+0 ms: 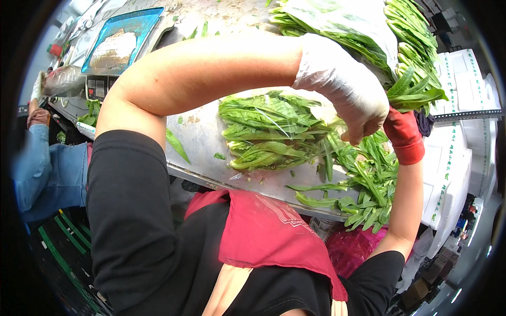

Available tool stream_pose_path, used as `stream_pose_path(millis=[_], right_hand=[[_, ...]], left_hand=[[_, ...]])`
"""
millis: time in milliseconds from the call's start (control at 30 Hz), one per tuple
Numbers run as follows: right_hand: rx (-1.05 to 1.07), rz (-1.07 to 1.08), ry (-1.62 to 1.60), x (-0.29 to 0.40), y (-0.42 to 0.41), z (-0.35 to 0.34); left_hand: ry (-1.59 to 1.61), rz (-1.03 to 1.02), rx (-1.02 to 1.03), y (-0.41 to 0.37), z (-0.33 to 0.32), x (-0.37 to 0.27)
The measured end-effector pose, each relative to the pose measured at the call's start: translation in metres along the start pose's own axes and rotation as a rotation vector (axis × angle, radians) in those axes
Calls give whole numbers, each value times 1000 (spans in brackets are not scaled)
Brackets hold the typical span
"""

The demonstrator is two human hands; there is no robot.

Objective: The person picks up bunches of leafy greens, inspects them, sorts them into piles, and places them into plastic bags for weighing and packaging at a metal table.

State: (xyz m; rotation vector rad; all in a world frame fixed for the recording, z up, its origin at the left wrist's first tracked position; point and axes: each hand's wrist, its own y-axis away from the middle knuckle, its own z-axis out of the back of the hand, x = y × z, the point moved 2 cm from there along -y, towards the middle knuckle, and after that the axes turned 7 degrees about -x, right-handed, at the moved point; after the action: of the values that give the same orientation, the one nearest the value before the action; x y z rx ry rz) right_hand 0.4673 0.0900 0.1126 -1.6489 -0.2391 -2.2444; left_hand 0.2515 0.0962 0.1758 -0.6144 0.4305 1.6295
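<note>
My left hand (pixel 361 106), in a white glove, reaches across from the left with its fingers curled on the gathered end of a clear plastic bag. Leafy green vegetables (pixel 272 130) fill that bag, which lies on the metal table (pixel 201 154). Against the left hand is my right hand (pixel 403 132), in a red glove, its fingers largely hidden behind the white one. Long green leaves (pixel 415 93) stick out just above the red glove; whether it holds them is unclear. Loose leafy stalks (pixel 371 177) lie below both hands, some over the table's front edge.
More leafy bunches (pixel 415 35) and a plastic sheet (pixel 355 23) are at the back right. White foam boxes (pixel 442 170) stand at the right. A scale with a blue tray (pixel 150 23) stands back left. A co-worker's denim-clad arm (pixel 35 158) shows at far left.
</note>
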Motion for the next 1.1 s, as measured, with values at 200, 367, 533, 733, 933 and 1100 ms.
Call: stream_pose_path(millis=[200, 367, 533, 733, 933, 1100], right_hand=[[-33, 151, 524, 28, -9, -12], [-259, -31, -249, 12, -14, -7], [-116, -171, -24, 34, 3, 3], [345, -330, -139, 71, 32, 17], [-221, 2, 76, 73, 39, 39], [-90, -95, 78, 81, 22, 28]], left_hand=[[-28, -203, -201, 3, -2, -5], [-171, 108, -96, 6, 0, -4], [-62, 15, -146, 12, -3, -1], [34, 73, -94, 14, -6, -2], [1, 6, -97, 6, -10, -7], [-63, 55, -71, 3, -5, -11]])
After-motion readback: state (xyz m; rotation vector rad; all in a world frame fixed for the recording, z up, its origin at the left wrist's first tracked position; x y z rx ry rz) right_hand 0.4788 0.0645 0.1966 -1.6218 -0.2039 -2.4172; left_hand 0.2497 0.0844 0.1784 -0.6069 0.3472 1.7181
